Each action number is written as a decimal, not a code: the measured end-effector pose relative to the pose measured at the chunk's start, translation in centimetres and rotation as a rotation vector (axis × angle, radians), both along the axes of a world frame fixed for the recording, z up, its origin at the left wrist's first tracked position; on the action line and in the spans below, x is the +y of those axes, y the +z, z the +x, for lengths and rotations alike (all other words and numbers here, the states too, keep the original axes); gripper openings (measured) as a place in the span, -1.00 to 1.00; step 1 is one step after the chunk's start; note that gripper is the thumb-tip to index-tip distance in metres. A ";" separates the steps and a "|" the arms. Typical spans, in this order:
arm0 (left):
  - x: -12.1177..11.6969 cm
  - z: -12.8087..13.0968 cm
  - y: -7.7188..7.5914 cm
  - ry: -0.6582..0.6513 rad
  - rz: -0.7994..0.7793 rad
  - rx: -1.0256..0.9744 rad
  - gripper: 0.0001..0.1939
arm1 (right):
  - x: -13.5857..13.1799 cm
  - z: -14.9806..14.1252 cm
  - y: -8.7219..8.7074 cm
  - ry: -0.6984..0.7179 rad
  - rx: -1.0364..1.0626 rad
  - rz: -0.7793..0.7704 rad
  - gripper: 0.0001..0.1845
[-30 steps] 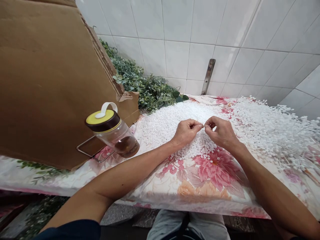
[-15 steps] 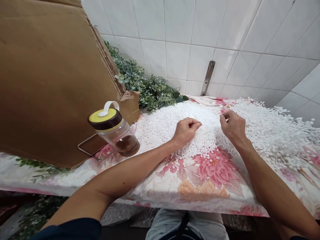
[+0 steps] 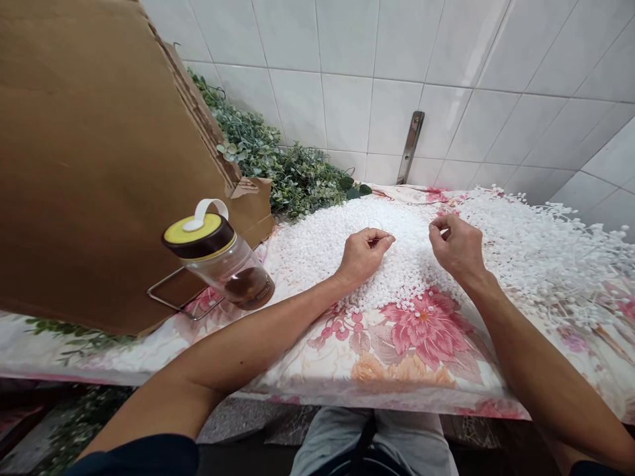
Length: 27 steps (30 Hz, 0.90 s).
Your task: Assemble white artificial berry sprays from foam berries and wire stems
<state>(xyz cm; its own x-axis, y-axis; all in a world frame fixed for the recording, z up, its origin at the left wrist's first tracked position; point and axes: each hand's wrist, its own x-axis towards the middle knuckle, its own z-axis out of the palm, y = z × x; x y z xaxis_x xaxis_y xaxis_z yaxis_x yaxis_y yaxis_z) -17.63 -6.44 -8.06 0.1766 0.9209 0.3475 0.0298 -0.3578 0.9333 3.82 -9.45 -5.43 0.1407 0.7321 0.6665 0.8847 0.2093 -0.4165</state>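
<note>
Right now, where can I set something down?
Bare floral cloth shows between the forearms, below the white beads; another strip lies below the cardboard sheet, left of the jar. Crowded: around the left hand and right hand.

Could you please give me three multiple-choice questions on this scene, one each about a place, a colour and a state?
1. Where does the clear jar stand?
A) Left of the hands, by the cardboard sheet
B) On the floor
C) Right of the hands, among white sprays

2. What colour is its lid top?
A) Blue
B) Yellow
C) Green

3. How is the right hand held?
A) Gripping the jar
B) Flat, palm down
C) Fingers pinched together above the white beads

Answers:
1. A, the jar sits beside the cardboard.
2. B, the top shows yellow.
3. C, the fingertips meet over the pile.
</note>
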 end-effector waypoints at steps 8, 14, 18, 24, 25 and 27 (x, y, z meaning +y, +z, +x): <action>-0.2 0.1 0.0 -0.006 0.008 0.017 -0.80 | 0.2 -0.4 -0.5 0.054 -0.006 -0.024 -0.88; -0.5 0.1 -0.1 -0.015 0.078 0.082 -0.82 | 0.2 -0.8 -0.9 0.140 -0.026 -0.135 -0.80; -0.8 0.0 0.0 -0.023 0.155 0.144 -0.86 | -0.8 -2.3 -0.1 0.272 0.073 -0.125 -0.76; -1.3 -0.3 0.2 -0.038 0.251 0.233 -0.83 | -2.2 -4.4 0.6 0.407 -0.011 -0.094 -0.74; -1.3 -0.3 0.2 -0.039 0.251 0.237 -0.82 | -2.3 -4.5 0.6 0.412 -0.023 -0.085 -0.75; -1.4 -0.3 0.3 -0.038 0.246 0.240 -0.82 | -2.4 -4.4 0.7 0.412 -0.028 -0.069 -0.77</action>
<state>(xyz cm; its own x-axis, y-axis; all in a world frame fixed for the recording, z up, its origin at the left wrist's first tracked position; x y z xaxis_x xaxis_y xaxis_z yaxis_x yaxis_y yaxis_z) -17.94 -7.80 -7.81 0.3123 0.8058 0.5032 0.2202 -0.5766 0.7868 -0.55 -11.80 -4.75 -0.1910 0.7665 0.6131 0.7441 0.5204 -0.4188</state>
